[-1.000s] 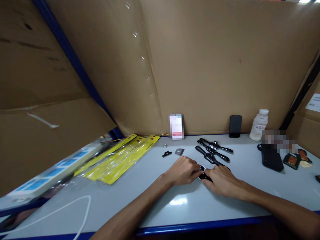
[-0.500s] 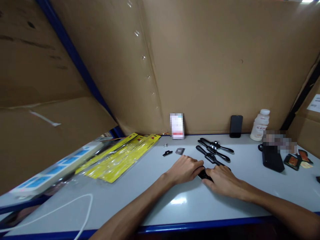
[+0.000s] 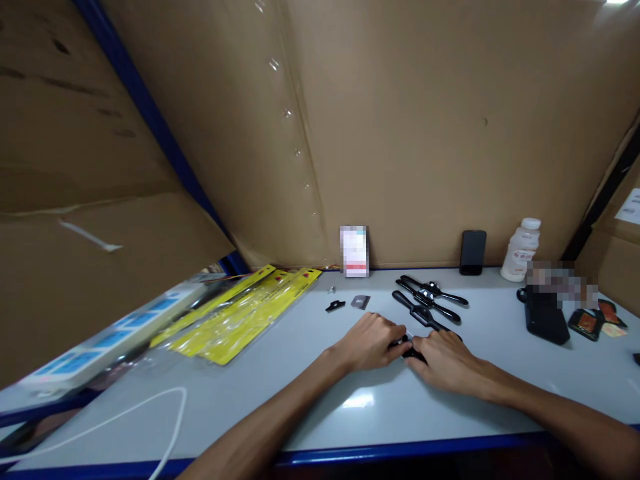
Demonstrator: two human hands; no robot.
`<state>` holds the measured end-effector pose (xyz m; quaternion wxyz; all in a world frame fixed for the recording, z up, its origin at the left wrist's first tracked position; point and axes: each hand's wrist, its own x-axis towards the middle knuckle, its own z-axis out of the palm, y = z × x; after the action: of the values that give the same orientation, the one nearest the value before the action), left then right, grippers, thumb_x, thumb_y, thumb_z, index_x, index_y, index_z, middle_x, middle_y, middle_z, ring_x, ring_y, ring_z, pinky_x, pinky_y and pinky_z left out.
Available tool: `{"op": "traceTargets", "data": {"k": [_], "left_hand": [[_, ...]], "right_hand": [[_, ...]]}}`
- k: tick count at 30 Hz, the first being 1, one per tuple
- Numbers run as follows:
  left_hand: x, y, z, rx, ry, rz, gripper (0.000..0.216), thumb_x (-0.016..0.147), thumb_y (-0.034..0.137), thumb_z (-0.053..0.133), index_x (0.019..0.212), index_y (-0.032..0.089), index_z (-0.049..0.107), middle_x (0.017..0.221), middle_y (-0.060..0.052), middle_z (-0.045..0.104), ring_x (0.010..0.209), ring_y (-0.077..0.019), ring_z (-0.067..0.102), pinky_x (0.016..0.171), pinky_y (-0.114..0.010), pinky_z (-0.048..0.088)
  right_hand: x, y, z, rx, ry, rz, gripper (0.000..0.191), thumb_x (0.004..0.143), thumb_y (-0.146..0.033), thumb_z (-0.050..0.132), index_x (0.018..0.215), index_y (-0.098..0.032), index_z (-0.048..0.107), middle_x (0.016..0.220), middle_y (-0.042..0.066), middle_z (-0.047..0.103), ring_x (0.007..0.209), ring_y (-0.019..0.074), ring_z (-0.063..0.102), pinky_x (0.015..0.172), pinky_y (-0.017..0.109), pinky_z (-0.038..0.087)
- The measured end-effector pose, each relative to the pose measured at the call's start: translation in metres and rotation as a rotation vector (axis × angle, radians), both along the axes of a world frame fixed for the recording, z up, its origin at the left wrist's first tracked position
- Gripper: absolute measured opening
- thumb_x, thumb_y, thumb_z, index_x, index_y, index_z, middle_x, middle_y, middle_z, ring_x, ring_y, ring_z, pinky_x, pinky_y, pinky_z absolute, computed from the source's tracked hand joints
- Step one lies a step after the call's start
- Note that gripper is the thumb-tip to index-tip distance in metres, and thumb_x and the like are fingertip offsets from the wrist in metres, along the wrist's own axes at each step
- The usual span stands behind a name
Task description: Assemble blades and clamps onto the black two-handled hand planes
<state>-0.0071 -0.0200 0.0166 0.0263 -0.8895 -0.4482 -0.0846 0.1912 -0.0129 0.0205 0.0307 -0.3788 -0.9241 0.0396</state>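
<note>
Both hands meet over the table around a black spokeshave [image 3: 415, 355], mostly hidden by the fingers. My left hand [image 3: 373, 341] is closed on its left part, thumb and fingers pinched together. My right hand [image 3: 444, 362] grips the right part, its thumb and fingertips close to the left ones. Just beyond lie more black spokeshaves [image 3: 423, 313], side by side and slanting. Left of them, a small black cap piece [image 3: 335, 305], a flat grey blade [image 3: 361, 302] and small shiny screws [image 3: 331, 289] rest on the table.
Yellow-backed clear packages [image 3: 255, 313] lie at left beside a white power strip [image 3: 115, 337]. A white cable [image 3: 177, 413] loops in front. A phone [image 3: 473, 253], a bottle [image 3: 521, 250] and a black case [image 3: 545, 320] stand or lie at right. Cardboard [image 3: 410, 133] walls the back.
My left fingers have shifted slightly on the spokeshave, with the thumb lower and more of the black part showing between the hands. My right hand has hardly moved.
</note>
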Motion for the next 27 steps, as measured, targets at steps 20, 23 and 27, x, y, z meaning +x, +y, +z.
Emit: {"op": "traceTargets", "data": {"k": [20, 23, 27], "left_hand": [[0.012, 0.001, -0.005, -0.027, 0.158, 0.194, 0.023, 0.106, 0.030, 0.034, 0.102, 0.017, 0.052, 0.082, -0.008, 0.073, 0.071, -0.0242, 0.069, 0.057, -0.030, 0.037], [0.009, 0.003, -0.004, -0.039, 0.103, 0.227, 0.024, 0.106, 0.033, 0.035, 0.103, 0.018, 0.052, 0.081, -0.007, 0.072, 0.071, -0.0233, 0.069, 0.059, -0.029, 0.039], [0.004, 0.004, -0.003, -0.065, 0.060, 0.235, 0.021, 0.104, 0.033, 0.039, 0.100, 0.019, 0.053, 0.084, -0.007, 0.071, 0.076, -0.0245, 0.069, 0.062, -0.030, 0.042]], "right_hand": [[-0.002, 0.010, -0.008, -0.025, 0.018, -0.089, 0.029, 0.094, -0.036, 0.052, 0.096, -0.017, 0.072, 0.090, 0.012, 0.075, 0.081, 0.0263, 0.070, 0.068, 0.033, 0.042], [-0.001, 0.016, -0.008, -0.021, 0.036, -0.137, 0.028, 0.094, -0.038, 0.052, 0.101, -0.017, 0.070, 0.092, 0.012, 0.075, 0.084, 0.0270, 0.070, 0.069, 0.033, 0.043], [0.000, 0.023, -0.008, -0.014, 0.031, -0.187, 0.026, 0.096, -0.036, 0.052, 0.105, -0.018, 0.068, 0.093, 0.012, 0.074, 0.085, 0.0276, 0.070, 0.069, 0.033, 0.043]]}}
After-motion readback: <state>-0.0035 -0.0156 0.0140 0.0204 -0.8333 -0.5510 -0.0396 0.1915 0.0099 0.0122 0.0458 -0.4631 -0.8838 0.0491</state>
